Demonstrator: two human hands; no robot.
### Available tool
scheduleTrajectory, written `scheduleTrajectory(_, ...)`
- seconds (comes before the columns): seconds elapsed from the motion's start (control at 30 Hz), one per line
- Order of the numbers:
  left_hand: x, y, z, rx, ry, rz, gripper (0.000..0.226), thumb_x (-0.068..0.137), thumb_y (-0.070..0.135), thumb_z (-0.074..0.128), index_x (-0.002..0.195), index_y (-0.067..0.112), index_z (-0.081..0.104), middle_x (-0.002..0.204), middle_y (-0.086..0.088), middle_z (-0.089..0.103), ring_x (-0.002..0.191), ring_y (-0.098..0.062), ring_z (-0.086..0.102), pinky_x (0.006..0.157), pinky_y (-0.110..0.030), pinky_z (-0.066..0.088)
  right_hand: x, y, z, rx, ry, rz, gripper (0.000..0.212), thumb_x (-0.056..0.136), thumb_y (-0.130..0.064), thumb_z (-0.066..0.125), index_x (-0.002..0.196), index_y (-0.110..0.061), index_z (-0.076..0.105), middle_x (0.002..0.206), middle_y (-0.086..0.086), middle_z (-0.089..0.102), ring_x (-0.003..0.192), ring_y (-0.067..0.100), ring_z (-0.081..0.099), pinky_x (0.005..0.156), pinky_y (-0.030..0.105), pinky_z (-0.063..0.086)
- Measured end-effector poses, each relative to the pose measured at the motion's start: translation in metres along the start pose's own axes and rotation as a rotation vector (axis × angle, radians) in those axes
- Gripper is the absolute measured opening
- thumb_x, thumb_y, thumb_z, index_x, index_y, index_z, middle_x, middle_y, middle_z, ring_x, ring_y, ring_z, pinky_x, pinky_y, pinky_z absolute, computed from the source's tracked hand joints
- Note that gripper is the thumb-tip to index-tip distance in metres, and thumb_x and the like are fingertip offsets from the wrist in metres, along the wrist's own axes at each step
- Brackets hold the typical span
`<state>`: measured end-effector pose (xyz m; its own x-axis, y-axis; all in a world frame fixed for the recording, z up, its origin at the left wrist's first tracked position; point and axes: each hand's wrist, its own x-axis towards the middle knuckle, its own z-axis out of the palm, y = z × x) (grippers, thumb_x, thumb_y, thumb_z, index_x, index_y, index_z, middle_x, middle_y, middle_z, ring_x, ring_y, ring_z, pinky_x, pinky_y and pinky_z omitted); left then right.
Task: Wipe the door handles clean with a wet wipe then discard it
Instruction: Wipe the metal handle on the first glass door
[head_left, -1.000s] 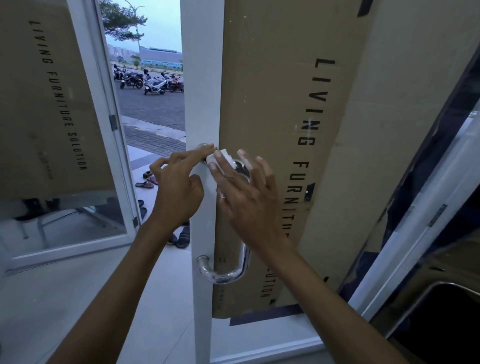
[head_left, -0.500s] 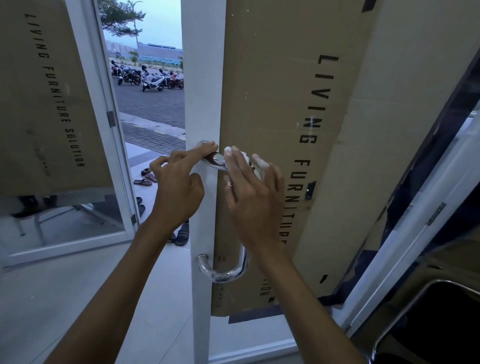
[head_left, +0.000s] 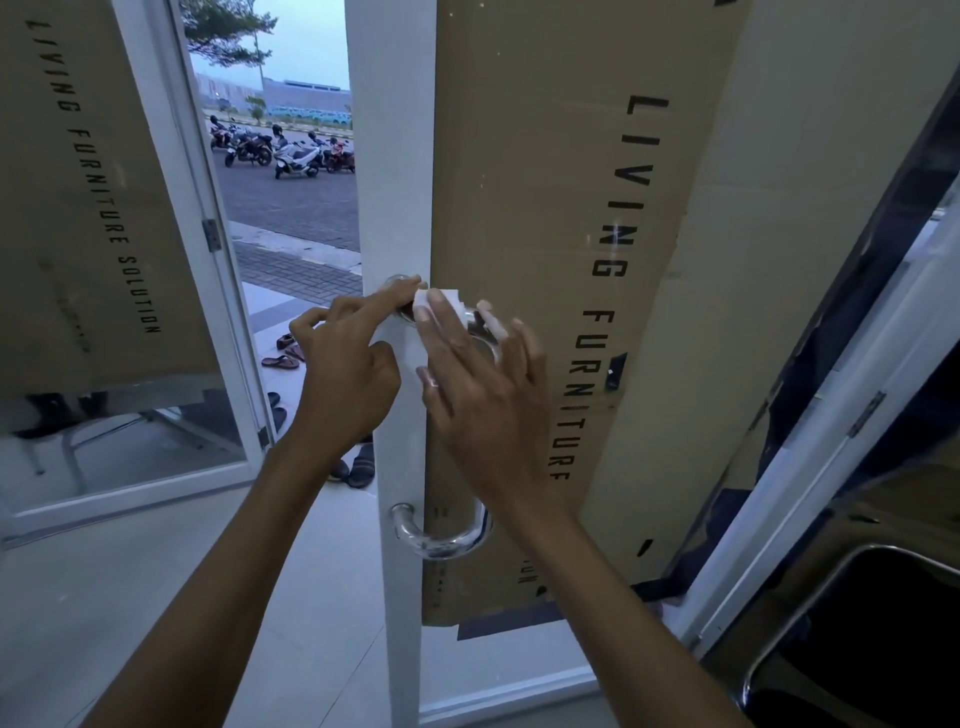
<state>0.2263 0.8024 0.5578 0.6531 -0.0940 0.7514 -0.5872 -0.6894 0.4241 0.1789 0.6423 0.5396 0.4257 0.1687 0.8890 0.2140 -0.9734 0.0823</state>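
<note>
Right hand (head_left: 483, 395) pressing a white wet wipe (head_left: 439, 304) with straight fingers onto the top bend of the chrome door handle (head_left: 441, 540), at the white door (head_left: 400, 156) edge. Left hand (head_left: 345, 374) curled, index fingertip on the handle's upper mount (just beside the wipe). Open gap left of the door edge, sandals (head_left: 280, 361) outside.

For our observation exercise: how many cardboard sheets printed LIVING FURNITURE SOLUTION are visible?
2: one sheet on the open left door, another on the nearer door behind the door handle. More may be hidden.
</note>
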Motion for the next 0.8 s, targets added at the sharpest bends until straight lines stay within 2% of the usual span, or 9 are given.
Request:
scheduleTrajectory(0.1, 0.000, 0.000, -0.001, 0.004, 0.010, 0.027, 0.081, 0.082, -0.017, 0.064, 0.146, 0.034, 0.056, 0.131, 0.024, 0.057, 0.123, -0.012, 0.052, 0.101, -0.021, 0.016, -0.012, 0.007, -0.002, 0.008, -0.009, 0.062, 0.051, 0.111, -0.036, 0.046, 0.162, -0.025, 0.041, 0.169, -0.009, 0.035, 0.153, 0.025, 0.037, 0.124, 0.050, 0.027)
scheduleTrajectory(0.27, -0.001, -0.002, 0.002, 0.000, 0.017, 0.026, 0.078, 0.085, -0.015, 0.068, 0.146, 0.033, 0.056, 0.133, 0.023, 0.055, 0.125, -0.013, 0.052, 0.104, -0.022, 0.015, -0.023, 0.006, 0.000, 0.083, 0.004, 0.231, 0.051, 0.112, -0.035, 0.043, 0.161, -0.022, 0.041, 0.168, -0.006, 0.037, 0.152, 0.026, 0.038, 0.120, 0.051, 0.032)
scheduleTrajectory(0.33, -0.001, -0.001, 0.002, -0.010, 0.010, 0.014, 0.078, 0.086, -0.014, 0.066, 0.146, 0.034, 0.055, 0.135, 0.021, 0.058, 0.126, -0.014, 0.052, 0.105, -0.022, 0.014, -0.017, -0.002, 0.001, 0.069, 0.006, 0.200, 0.052, 0.110, -0.033, 0.048, 0.161, -0.022, 0.042, 0.169, -0.006, 0.036, 0.152, 0.026, 0.038, 0.122, 0.050, 0.031)
scheduleTrajectory(0.47, 0.000, -0.001, 0.000, -0.016, -0.015, -0.006, 0.077, 0.087, -0.015, 0.060, 0.147, 0.033, 0.055, 0.139, 0.008, 0.065, 0.127, -0.018, 0.053, 0.102, -0.025, 0.015, -0.005, -0.009, 0.002, 0.039, -0.015, 0.094, 0.049, 0.111, -0.033, 0.046, 0.159, -0.027, 0.045, 0.168, -0.009, 0.036, 0.154, 0.025, 0.036, 0.126, 0.047, 0.023)
scheduleTrajectory(0.6, 0.000, -0.001, -0.002, -0.013, -0.019, 0.016, 0.082, 0.083, -0.018, 0.059, 0.147, 0.033, 0.055, 0.138, 0.011, 0.064, 0.125, -0.014, 0.053, 0.103, -0.022, 0.015, -0.021, 0.003, 0.003, 0.101, 0.026, 0.252, 0.050, 0.109, -0.031, 0.049, 0.159, -0.027, 0.046, 0.167, -0.011, 0.039, 0.151, 0.024, 0.039, 0.119, 0.052, 0.033)
scheduleTrajectory(0.7, 0.001, -0.001, -0.001, -0.010, -0.007, 0.030, 0.082, 0.082, -0.018, 0.060, 0.147, 0.032, 0.056, 0.139, 0.012, 0.063, 0.124, -0.013, 0.053, 0.103, -0.018, 0.014, -0.031, 0.007, 0.004, 0.141, 0.058, 0.365, 0.052, 0.106, -0.028, 0.054, 0.157, -0.024, 0.049, 0.163, -0.010, 0.044, 0.146, 0.025, 0.046, 0.114, 0.047, 0.040)
scheduleTrajectory(0.8, -0.001, 0.001, 0.000, -0.038, -0.007, 0.024, 0.083, 0.079, -0.019, 0.055, 0.146, 0.030, 0.056, 0.143, 0.014, 0.059, 0.126, -0.016, 0.054, 0.104, -0.020, 0.015, -0.024, 0.001, 0.003, 0.153, 0.067, 0.402, 0.052, 0.106, -0.029, 0.052, 0.157, -0.023, 0.049, 0.162, -0.009, 0.046, 0.145, 0.023, 0.045, 0.114, 0.043, 0.040)
